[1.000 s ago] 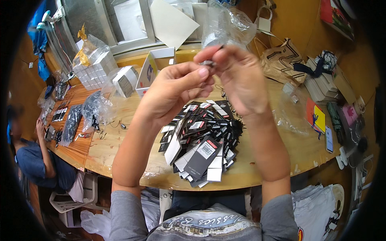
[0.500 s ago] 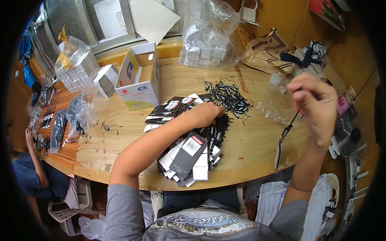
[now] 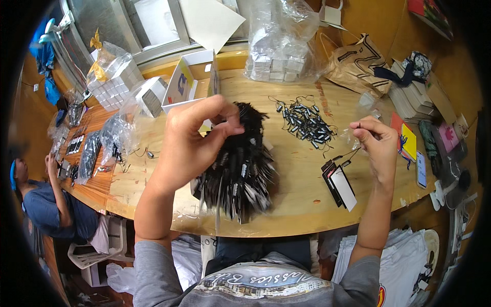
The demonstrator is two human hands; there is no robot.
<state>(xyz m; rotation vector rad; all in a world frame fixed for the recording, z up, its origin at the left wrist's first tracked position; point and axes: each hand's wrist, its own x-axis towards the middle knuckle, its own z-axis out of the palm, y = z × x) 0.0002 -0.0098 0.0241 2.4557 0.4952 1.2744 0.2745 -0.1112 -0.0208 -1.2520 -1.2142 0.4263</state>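
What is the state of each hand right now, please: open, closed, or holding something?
Left hand: closed, holding a big bunch of tags.
Right hand: closed, pinching a few tags by thin cords.

Left hand (image 3: 192,138) holds a black tag bundle (image 3: 236,176); right hand (image 3: 377,146) dangles some tags (image 3: 343,189).

Brown paper bag (image 3: 353,69) just right of a clear bag (image 3: 279,23) of pale boxes (image 3: 279,67), 1 phone (image 3: 421,170) farther right

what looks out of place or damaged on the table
A single black cord lies toward the left of the table, apart from the tangled heap of cords. Reddish-brown marks streak the surface behind that heap, perhaps stains or wear.
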